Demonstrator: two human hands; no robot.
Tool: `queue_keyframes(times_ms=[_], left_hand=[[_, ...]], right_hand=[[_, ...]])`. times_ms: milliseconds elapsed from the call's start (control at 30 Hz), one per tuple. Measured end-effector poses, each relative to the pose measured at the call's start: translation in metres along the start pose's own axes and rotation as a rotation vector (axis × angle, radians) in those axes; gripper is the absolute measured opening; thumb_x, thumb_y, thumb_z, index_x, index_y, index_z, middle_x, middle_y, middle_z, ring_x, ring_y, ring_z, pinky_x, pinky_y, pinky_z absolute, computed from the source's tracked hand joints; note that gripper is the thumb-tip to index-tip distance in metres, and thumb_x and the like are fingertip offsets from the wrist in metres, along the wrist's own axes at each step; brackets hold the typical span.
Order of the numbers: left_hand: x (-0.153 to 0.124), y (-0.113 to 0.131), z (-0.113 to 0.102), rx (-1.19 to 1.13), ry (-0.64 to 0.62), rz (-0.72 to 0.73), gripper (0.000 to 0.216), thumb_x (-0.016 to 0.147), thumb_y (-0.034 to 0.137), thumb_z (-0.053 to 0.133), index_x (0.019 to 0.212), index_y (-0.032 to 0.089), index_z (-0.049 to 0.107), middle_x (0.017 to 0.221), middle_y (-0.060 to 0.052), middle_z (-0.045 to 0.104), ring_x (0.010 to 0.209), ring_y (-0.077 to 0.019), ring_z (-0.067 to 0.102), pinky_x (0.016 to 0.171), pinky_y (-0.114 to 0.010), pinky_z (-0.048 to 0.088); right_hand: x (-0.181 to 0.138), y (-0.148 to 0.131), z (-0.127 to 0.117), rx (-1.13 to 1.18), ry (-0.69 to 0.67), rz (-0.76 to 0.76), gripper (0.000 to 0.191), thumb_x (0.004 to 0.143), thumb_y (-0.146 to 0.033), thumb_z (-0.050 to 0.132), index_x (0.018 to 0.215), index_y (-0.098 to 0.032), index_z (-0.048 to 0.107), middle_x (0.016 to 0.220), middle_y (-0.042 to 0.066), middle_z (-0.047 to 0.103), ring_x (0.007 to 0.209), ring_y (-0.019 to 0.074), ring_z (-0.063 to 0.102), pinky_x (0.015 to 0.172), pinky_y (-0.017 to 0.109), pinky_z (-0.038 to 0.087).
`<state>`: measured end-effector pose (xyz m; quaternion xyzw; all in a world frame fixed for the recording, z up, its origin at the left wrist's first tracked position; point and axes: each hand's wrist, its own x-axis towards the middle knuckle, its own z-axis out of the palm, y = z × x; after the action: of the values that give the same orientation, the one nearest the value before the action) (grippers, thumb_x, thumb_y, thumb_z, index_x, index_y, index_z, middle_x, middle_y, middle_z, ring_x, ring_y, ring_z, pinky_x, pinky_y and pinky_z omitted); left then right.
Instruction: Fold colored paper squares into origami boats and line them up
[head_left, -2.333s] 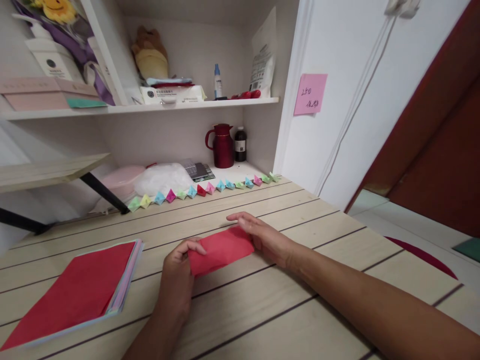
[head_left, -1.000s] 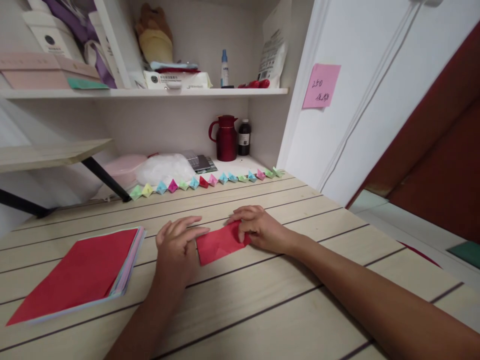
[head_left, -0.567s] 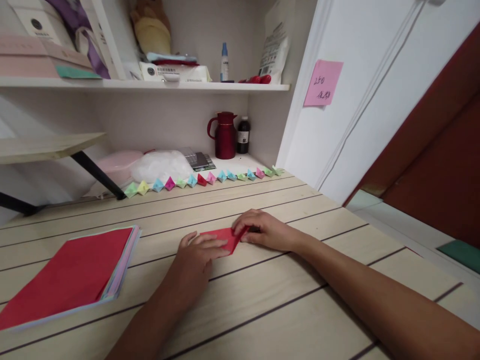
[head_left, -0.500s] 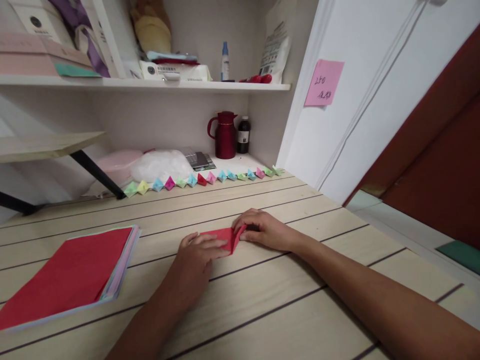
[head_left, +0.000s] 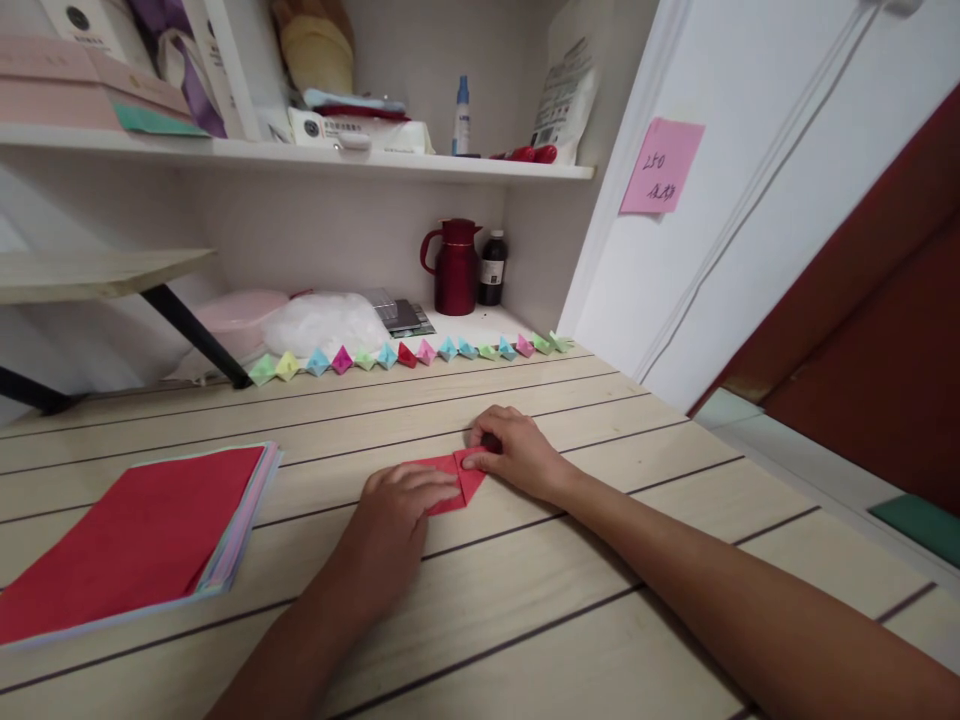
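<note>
A small sheet of red folding paper (head_left: 470, 486) lies on the wooden table, its right part folded over into a triangular flap with a slanting edge. My left hand (head_left: 397, 515) rests flat over the left part of the paper, fingers stretched across it. On the other side, my right hand (head_left: 521, 455) is closed at the flap, with the thumb pressing on top and the fingers curled at the far edge. Parts of the paper are hidden under both hands.
A stack of coloured paper with a red sheet (head_left: 150, 530) on top lies at the left. Several small folded paper pieces (head_left: 342, 359) line the table's back edge. Behind them stand a red jug (head_left: 455, 270) and a dark bottle (head_left: 492, 270). A black shelf leg (head_left: 196, 335) stands back left.
The right flap of the red paper stood up between my right fingers and now lies flat, with my right thumb on it. My left hand has stayed on the paper. The view has shifted slightly.
</note>
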<state>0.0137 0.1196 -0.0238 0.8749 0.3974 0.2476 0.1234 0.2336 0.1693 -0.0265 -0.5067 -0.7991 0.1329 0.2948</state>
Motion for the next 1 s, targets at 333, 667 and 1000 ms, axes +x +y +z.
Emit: queue_keyframes(times_ms=[333,667,1000], left_hand=[[0.004,0.007,0.000,0.221,-0.131,0.080,0.064,0.068,-0.001,0.047,0.118,0.034,0.066,0.125,-0.006,0.064,0.113,-0.0282,0.055,0.092,-0.046,0.043],[0.005,0.016,-0.005,0.238,-0.099,0.136,0.055,0.071,0.001,0.045,0.111,0.031,0.069,0.120,-0.006,0.067,0.109,-0.0271,0.058,0.093,-0.047,0.043],[0.002,0.024,-0.003,0.188,0.025,0.115,0.047,0.075,0.000,0.044,0.103,0.028,0.070,0.110,-0.005,0.070,0.100,-0.0218,0.063,0.100,-0.048,0.038]], right_hand=[[0.005,0.025,-0.013,-0.131,0.120,0.169,0.024,0.076,-0.032,0.074,0.097,-0.024,0.066,0.105,0.006,0.064,0.101,0.0238,0.055,0.086,0.038,0.038],[-0.006,0.015,-0.031,-0.076,-0.004,0.099,0.033,0.092,-0.045,0.051,0.084,-0.021,0.071,0.095,0.006,0.067,0.093,0.0215,0.057,0.083,0.034,0.041],[-0.011,-0.004,-0.020,0.364,-0.034,0.189,0.027,0.072,-0.034,0.073,0.064,-0.018,0.053,0.075,0.000,0.060,0.068,0.0131,0.054,0.063,0.025,0.042]])
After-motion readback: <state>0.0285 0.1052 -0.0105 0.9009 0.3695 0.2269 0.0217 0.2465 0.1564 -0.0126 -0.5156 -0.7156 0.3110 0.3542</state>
